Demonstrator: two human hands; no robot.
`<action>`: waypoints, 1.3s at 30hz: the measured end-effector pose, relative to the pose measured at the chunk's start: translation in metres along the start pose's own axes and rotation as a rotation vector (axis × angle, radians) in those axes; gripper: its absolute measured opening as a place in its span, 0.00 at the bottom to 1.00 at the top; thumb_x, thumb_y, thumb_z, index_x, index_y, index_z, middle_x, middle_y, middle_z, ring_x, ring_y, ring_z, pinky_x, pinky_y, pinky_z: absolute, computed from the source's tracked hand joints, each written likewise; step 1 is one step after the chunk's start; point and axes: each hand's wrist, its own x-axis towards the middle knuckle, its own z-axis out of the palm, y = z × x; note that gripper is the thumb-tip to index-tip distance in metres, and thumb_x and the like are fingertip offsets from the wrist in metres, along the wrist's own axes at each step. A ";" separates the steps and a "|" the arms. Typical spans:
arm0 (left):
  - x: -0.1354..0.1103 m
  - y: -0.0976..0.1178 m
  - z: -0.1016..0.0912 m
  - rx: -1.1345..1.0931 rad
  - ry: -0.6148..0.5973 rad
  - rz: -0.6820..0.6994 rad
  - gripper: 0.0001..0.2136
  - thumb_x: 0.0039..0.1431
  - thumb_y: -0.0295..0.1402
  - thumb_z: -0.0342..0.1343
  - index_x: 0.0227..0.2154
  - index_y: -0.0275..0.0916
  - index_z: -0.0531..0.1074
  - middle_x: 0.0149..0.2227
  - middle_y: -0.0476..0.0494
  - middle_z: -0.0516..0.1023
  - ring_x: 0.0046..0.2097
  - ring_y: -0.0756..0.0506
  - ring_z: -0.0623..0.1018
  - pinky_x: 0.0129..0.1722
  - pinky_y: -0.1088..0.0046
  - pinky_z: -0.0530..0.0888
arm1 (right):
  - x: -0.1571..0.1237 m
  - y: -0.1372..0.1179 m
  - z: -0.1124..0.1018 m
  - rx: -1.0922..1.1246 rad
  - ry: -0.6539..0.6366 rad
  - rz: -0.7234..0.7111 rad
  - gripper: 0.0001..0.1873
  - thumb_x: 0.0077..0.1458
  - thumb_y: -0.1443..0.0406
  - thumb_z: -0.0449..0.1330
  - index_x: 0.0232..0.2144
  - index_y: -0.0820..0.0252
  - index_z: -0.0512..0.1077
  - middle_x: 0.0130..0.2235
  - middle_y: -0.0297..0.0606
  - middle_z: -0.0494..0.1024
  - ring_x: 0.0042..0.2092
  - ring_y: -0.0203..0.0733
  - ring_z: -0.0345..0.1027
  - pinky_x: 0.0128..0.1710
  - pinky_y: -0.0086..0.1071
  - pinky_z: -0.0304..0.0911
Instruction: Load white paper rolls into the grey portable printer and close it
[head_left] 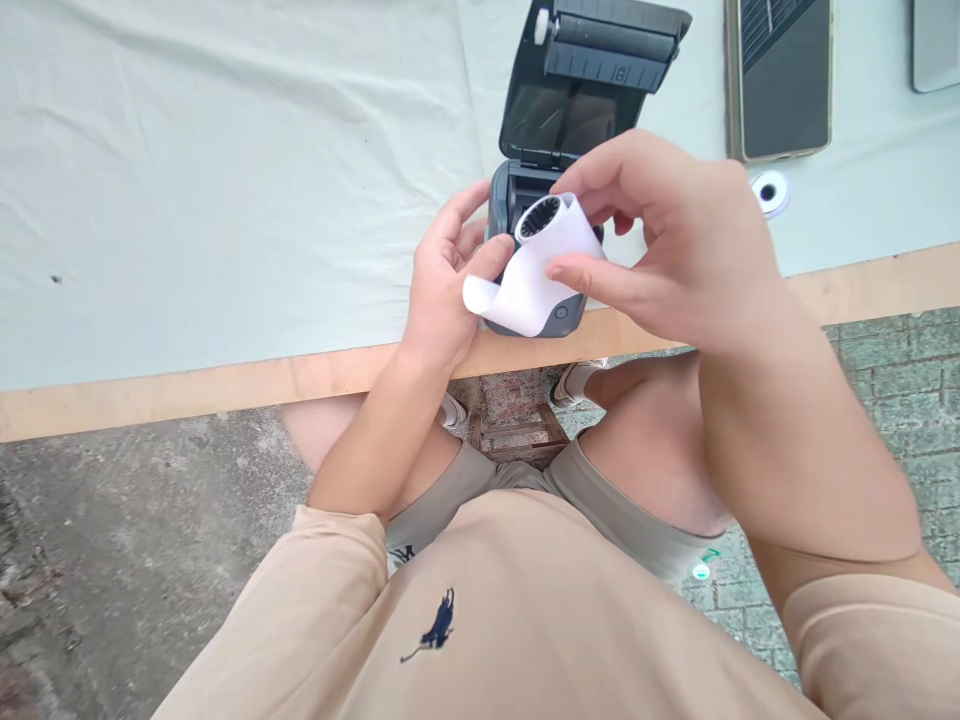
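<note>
A small dark grey receipt printer sits at the table's front edge with its lid swung up and back. My left hand grips the printer's left side, its thumb near the paper. Between the thumb and fingers of my right hand is a white paper roll with a black core. The roll is tilted over the printer's open bay, and its loose end curls down to the left past the power button. The bay's inside is mostly hidden behind the roll.
A phone lies at the back right, with the corner of a grey device beyond it. A small white roll with a dark centre lies near my right wrist. Pale cloth covers the table up to its wooden edge.
</note>
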 end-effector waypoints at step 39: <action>0.001 -0.011 -0.016 0.206 -0.157 0.104 0.49 0.46 0.60 0.70 0.69 0.52 0.58 0.63 0.38 0.74 0.65 0.28 0.78 0.62 0.47 0.80 | -0.005 0.001 -0.001 -0.455 0.160 -0.219 0.13 0.67 0.57 0.57 0.48 0.52 0.76 0.53 0.43 0.80 0.58 0.57 0.75 0.55 0.53 0.71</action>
